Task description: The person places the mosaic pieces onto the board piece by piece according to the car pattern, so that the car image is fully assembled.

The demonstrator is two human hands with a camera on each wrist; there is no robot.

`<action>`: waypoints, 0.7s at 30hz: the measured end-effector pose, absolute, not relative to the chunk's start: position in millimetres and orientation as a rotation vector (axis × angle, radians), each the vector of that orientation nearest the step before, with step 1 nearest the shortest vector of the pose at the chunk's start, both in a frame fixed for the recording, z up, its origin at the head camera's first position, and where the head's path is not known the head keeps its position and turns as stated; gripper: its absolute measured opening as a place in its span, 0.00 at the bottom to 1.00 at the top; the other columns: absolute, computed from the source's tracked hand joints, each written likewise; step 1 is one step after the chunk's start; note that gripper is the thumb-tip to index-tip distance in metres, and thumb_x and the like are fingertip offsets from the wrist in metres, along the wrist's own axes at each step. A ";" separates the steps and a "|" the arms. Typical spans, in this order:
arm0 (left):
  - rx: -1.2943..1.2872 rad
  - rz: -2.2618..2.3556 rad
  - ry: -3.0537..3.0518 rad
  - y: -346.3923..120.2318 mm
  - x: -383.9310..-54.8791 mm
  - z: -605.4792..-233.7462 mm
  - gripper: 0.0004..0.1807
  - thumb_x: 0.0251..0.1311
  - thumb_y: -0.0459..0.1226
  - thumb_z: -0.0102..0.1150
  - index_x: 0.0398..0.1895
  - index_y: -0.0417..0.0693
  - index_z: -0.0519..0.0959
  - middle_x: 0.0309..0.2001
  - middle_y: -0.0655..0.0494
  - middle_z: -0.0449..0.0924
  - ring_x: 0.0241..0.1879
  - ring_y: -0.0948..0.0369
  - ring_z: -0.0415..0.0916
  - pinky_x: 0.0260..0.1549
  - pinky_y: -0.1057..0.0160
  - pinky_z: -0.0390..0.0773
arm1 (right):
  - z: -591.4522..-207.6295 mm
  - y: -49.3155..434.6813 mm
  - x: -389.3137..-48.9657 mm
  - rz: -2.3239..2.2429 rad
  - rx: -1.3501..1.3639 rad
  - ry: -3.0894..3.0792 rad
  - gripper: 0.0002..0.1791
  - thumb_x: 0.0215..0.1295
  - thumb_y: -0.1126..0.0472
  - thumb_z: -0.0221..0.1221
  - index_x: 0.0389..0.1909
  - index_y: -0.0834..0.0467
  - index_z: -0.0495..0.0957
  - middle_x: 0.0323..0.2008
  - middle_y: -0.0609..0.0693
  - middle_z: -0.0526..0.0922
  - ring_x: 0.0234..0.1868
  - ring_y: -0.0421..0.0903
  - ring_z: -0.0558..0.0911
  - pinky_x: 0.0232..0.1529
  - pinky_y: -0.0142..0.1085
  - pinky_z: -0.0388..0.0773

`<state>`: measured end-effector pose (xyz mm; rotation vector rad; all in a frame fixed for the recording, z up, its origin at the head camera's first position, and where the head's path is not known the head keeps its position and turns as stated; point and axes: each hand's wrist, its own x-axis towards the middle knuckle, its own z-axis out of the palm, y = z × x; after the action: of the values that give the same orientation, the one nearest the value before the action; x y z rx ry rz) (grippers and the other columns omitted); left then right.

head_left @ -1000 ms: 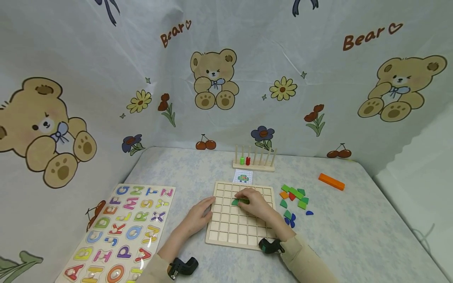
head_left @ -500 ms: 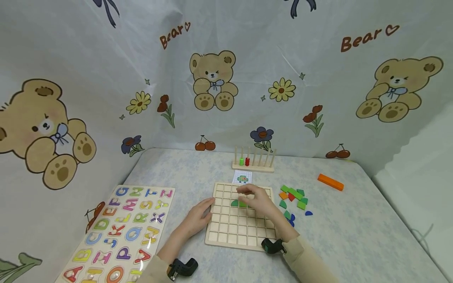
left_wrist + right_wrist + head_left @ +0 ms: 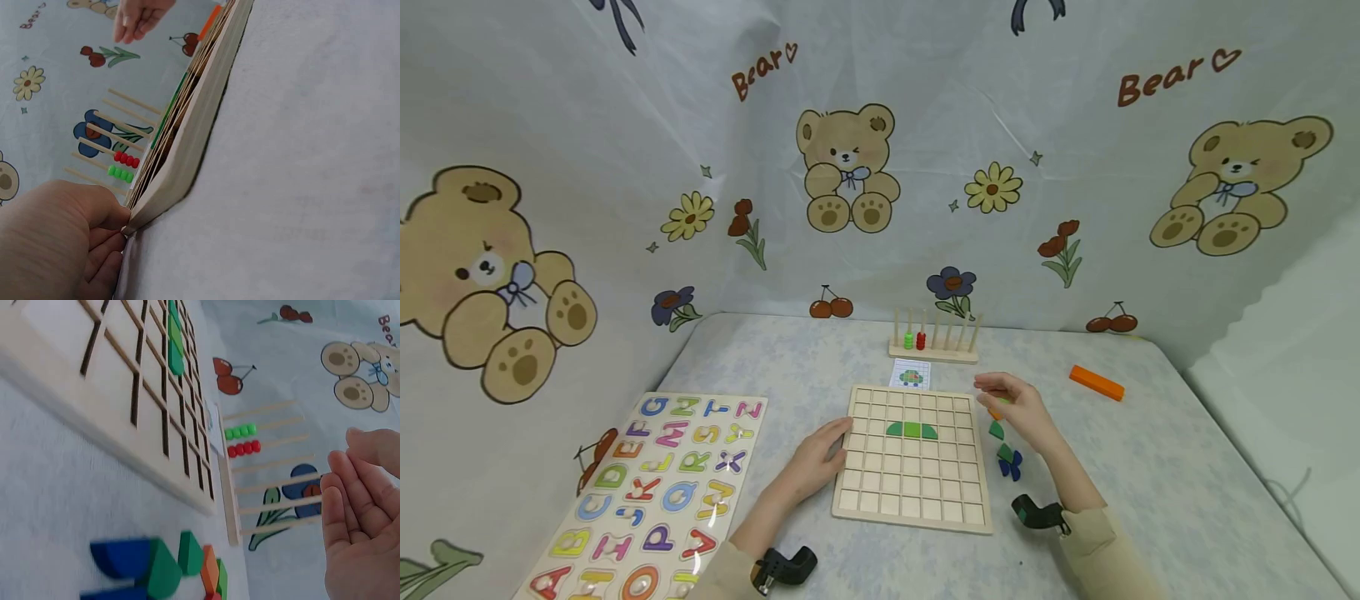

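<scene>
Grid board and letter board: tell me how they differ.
The grid board is pale wood and bears three green pieces; the letter board carries rows of colorful letters. The left hand touches the grid board's edge; no hand touches the letter board. Both lie on the table.

**Pale mottled desk (image 3: 1150, 483) holds boards, card, rack and blocks**

In the head view, the desk fills the lower middle of the frame. A letter board (image 3: 723, 435) lies at lower left, a wooden grid board (image 3: 911, 483) at lower centre. A small printed card (image 3: 911, 375) sits just above the grid board, with a wooden peg rack (image 3: 933, 353) beyond it. Right of centre lie blue pieces (image 3: 1011, 464) and green pieces (image 3: 996, 430); farther right, an orange bar (image 3: 1097, 382) rests at a slant.
</scene>
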<state>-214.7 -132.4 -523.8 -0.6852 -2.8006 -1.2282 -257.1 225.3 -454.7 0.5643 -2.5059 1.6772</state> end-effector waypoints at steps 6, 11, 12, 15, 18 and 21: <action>-0.670 -1.208 -2.808 -131.1 -214.7 -523.8 0.28 0.65 0.33 0.51 0.68 0.38 0.62 0.67 0.45 0.61 0.67 0.52 0.57 0.65 0.53 0.59 | -463.6 256.2 -250.8 1.582 0.434 -2.575 0.18 0.66 0.62 0.58 0.54 0.64 0.75 0.50 0.63 0.77 0.46 0.44 0.77 0.42 0.28 0.77; -0.681 -1.229 -2.791 -131.2 -214.6 -523.5 0.28 0.65 0.32 0.52 0.68 0.37 0.62 0.67 0.44 0.62 0.67 0.51 0.57 0.64 0.53 0.59 | -477.7 263.9 -248.5 1.577 0.326 -2.655 0.19 0.66 0.62 0.58 0.55 0.66 0.74 0.51 0.62 0.78 0.46 0.45 0.78 0.43 0.28 0.77; -0.680 -1.236 -2.788 -131.1 -214.5 -523.5 0.28 0.65 0.32 0.52 0.68 0.36 0.62 0.67 0.44 0.62 0.67 0.51 0.57 0.64 0.53 0.59 | -480.2 264.6 -248.1 1.567 0.302 -2.670 0.19 0.66 0.62 0.59 0.55 0.66 0.74 0.51 0.61 0.78 0.47 0.46 0.78 0.43 0.27 0.77; -0.683 -1.250 -2.778 -130.9 -214.6 -523.5 0.28 0.64 0.31 0.52 0.68 0.36 0.62 0.67 0.44 0.62 0.67 0.51 0.57 0.64 0.52 0.59 | -486.5 265.4 -246.0 1.540 0.255 -2.691 0.19 0.65 0.61 0.59 0.54 0.65 0.75 0.50 0.60 0.78 0.47 0.50 0.77 0.44 0.27 0.76; -0.682 -1.263 -2.774 -131.1 -214.7 -523.9 0.28 0.64 0.31 0.51 0.68 0.36 0.62 0.67 0.44 0.62 0.67 0.51 0.57 0.64 0.52 0.59 | -490.4 264.5 -241.9 1.472 0.238 -2.724 0.19 0.64 0.59 0.60 0.54 0.64 0.76 0.48 0.59 0.79 0.47 0.52 0.77 0.44 0.30 0.77; -0.691 -1.263 -2.758 -131.3 -215.3 -524.4 0.28 0.64 0.30 0.51 0.68 0.35 0.62 0.66 0.43 0.62 0.66 0.49 0.58 0.64 0.51 0.60 | -493.3 263.1 -238.5 1.409 0.214 -2.749 0.19 0.64 0.58 0.60 0.54 0.62 0.76 0.48 0.56 0.80 0.46 0.51 0.77 0.44 0.34 0.77</action>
<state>-215.3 -131.3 -524.4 -0.6915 -2.7578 -1.2634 -238.5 263.1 -493.3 0.2143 -2.7488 1.4090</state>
